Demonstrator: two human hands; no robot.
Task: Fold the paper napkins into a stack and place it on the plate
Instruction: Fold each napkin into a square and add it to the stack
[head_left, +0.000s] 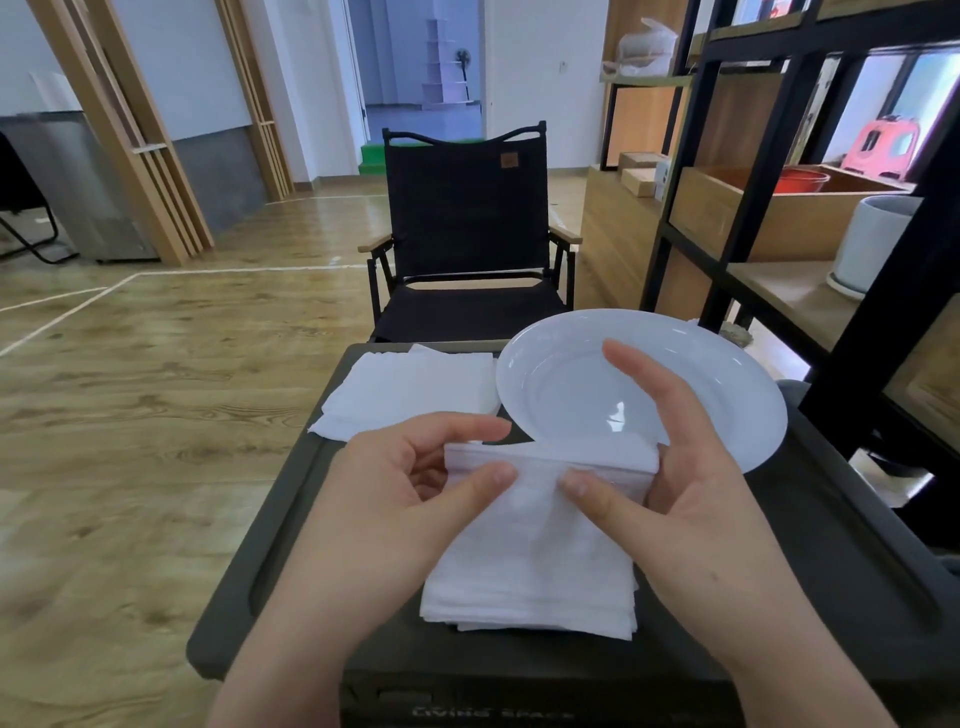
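A stack of folded white paper napkins (530, 551) lies on the dark table, its far edge lifted. My left hand (415, 499) pinches that edge at the left, thumb on top. My right hand (675, 483) holds it at the right, with the thumb on top and the fingers stretched up over the plate. The white plate (571, 338) sits at the table's far right, nothing on it. A second pile of unfolded napkins (410, 392) lies flat at the far left, beside the plate.
The dark table (810, 561) has raised rims and slot handles at both sides. A black folding chair (467, 234) stands just behind it. A black and wood shelf unit (779, 218) stands close on the right. Wood floor spreads to the left.
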